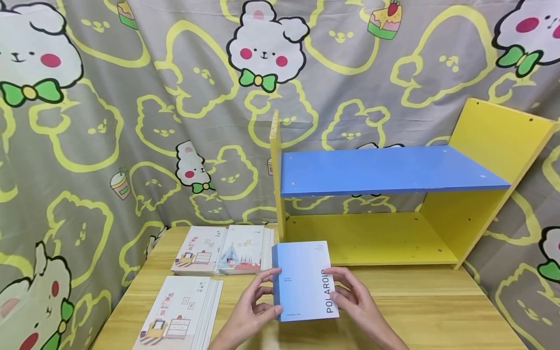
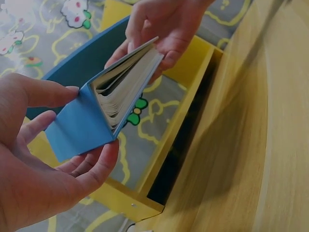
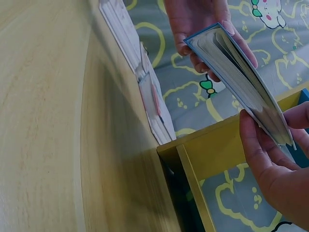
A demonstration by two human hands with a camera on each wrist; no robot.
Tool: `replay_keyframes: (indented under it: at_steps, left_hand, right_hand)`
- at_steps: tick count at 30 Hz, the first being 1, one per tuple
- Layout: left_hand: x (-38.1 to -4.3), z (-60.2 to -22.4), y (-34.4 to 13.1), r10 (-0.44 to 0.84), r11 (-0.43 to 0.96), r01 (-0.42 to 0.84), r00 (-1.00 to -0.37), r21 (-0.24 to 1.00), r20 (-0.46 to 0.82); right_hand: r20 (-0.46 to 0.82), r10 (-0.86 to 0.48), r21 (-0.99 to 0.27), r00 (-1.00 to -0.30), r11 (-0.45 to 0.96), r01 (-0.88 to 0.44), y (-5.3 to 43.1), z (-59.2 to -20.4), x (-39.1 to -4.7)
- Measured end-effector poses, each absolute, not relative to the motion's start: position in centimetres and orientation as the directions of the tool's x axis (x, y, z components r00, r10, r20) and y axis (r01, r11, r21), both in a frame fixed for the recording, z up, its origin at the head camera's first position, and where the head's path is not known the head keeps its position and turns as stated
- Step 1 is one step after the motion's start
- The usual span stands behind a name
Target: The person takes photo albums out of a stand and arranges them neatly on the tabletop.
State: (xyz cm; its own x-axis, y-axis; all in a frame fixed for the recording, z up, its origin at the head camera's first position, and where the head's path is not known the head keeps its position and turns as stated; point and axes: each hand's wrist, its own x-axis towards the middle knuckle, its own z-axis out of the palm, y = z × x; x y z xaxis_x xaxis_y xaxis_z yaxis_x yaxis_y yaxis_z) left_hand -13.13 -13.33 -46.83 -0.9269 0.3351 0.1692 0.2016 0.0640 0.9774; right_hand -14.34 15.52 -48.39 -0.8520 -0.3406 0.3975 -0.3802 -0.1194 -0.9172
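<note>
A light blue book (image 1: pixel 304 284) with "POLAROID" printed along its cover is held just above the wooden table (image 1: pixel 437 311), in front of the shelf. My left hand (image 1: pixel 266 293) grips its spine edge, thumb on one cover and fingers under the other, as the left wrist view shows on the blue book (image 2: pixel 91 125). My right hand (image 1: pixel 340 288) holds the opposite, page-side edge between thumb and fingers. In the right wrist view the book (image 3: pixel 241 72) shows its slightly fanned pages, with the left hand (image 3: pixel 198 29) beyond it and the right hand (image 3: pixel 268 159) near the lens.
A yellow shelf unit (image 1: pixel 490 141) with a blue board (image 1: pixel 385 170) stands at the back right of the table. Three stacks of illustrated booklets lie to the left: two side by side (image 1: pixel 199 250) (image 1: pixel 245 250) and one nearer (image 1: pixel 179 311). A bunny-print curtain hangs behind.
</note>
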Motion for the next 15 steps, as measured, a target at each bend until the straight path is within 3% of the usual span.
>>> replay_keyframes:
  at_steps: [15]
  left_hand:
    - [-12.90,-46.78,-14.36,0.330,0.066,0.191,-0.930,0.979,0.159]
  right_hand:
    - [0.368,-0.349,-0.929,-0.862,-0.088,-0.360,14.72,-48.49,-14.45]
